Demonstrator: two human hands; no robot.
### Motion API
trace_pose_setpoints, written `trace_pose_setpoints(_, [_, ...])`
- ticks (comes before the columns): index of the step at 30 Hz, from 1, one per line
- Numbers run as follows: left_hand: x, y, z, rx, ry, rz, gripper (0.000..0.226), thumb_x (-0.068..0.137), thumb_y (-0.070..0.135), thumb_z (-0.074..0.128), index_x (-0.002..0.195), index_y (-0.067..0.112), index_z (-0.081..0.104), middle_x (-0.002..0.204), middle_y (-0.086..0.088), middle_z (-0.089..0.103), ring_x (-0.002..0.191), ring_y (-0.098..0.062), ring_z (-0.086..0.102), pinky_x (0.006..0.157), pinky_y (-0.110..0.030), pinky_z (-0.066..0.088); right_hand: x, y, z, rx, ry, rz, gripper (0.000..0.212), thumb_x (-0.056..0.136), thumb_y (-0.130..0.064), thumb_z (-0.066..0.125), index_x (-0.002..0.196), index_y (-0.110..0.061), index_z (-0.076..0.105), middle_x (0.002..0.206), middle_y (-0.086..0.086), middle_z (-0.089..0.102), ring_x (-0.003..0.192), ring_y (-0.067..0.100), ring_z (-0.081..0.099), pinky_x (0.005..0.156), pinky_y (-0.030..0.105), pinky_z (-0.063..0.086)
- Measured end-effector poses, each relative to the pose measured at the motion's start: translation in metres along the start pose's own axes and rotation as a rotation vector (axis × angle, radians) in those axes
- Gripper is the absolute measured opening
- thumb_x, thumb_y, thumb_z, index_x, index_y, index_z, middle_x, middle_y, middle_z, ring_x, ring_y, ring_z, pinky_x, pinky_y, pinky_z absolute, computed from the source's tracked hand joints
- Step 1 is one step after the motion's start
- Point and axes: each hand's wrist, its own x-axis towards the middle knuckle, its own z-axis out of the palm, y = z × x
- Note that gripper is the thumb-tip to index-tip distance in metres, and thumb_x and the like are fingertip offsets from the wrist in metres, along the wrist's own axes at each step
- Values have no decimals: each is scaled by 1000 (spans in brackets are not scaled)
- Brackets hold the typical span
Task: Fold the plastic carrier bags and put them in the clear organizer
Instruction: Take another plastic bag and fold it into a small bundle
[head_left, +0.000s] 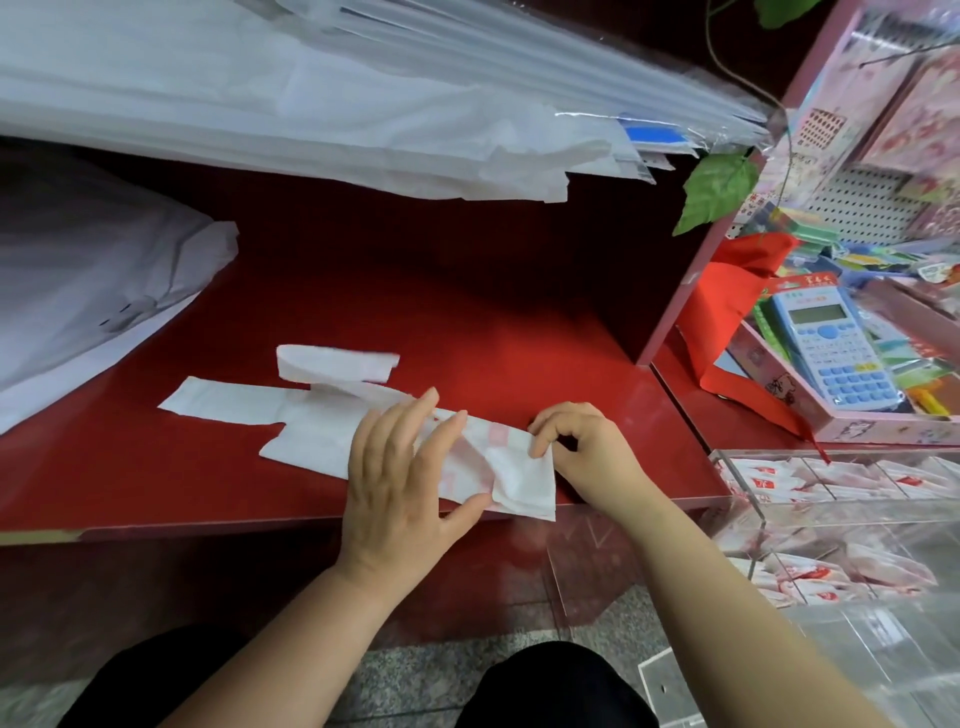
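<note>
White carrier bag lies lengthwise left-to-right; left hand presses flat mid-strip, right hand pinches its folded end, nearest the clear organizer.

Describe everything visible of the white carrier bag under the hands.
The thin white plastic carrier bag with pink-red print lies flattened in a strip near the front edge of the glossy red counter. Two handle strips point left, the farther one curling up. Its right end is folded into a crumpled corner. The left hand presses flat on its middle; the right hand pinches that corner.
</note>
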Motion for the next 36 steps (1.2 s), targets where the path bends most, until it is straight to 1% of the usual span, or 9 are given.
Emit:
trace_pose_setpoints(4, [5,8,-8,-63,-165,68,54,73,21,41,127,14,45,136,-5,44,133,-22,27,113,-40,2,0,2,1,37,-13,44,33,73,20,47,64,-3,69,84,-17,58,90,-6,45,75,-2,31])
trace_pose_setpoints(8, [10,16,-6,-16,-326,85,40,83,27,38,99,14,72,100,4,71,103,-16,64,101,-37,24,0,-1,-4,47,-32,54,38,74,23,38,74,4,71,98,1,65,98,7,50,81,-5,30])
trace_pose_setpoints(14, [-1,15,1,89,-459,60,42,82,33,36,89,19,75,96,7,72,94,-12,68,79,-38,53,-11,-14,-3,-87,90,48,32,89,2,42,112,-2,63,127,8,56,123,17,47,108,20,21])
trace_pose_setpoints(16, [0,15,1,107,-465,65,42,82,33,36,87,19,76,95,6,72,93,-12,68,77,-35,54,-23,-20,11,-262,40,-36,34,86,-4,42,114,-3,62,124,12,59,117,24,54,106,29,28])
trace_pose_setpoints(19, [2,17,1,58,-455,39,40,80,28,36,77,21,75,86,8,72,84,-11,69,78,-25,52,-29,-18,27,-469,47,-43,23,65,-3,58,84,-8,70,98,14,70,88,29,69,80,40,52])
trace_pose_setpoints(22, [18,29,-1,2,-422,-67,47,80,25,30,93,16,74,96,4,72,93,-11,67,84,-22,48,-24,-25,27,-511,-20,-67,37,89,2,43,121,-9,57,137,12,48,128,27,44,109,39,27])
trace_pose_setpoints(25, [35,34,8,68,-569,-185,53,96,27,15,145,13,27,151,0,28,140,-10,21,113,-25,11,-24,-21,24,-515,-95,-41,43,99,-12,29,141,-20,32,152,0,24,142,14,15,114,27,1])
trace_pose_setpoints(27, [39,31,11,110,-706,-282,50,101,27,17,149,17,5,157,1,4,143,-11,0,115,-30,-2,-25,-22,25,-482,-80,-25,42,100,-13,28,141,-20,34,152,0,23,142,14,14,114,27,-1])
trace_pose_setpoints(36, [11,-37,-48,358,-763,-522,54,101,36,12,149,18,-4,156,1,-9,143,-12,-9,114,-34,-5,-23,-22,24,-481,-86,-18,40,102,-15,27,140,-22,36,152,-2,23,142,13,15,113,25,1])
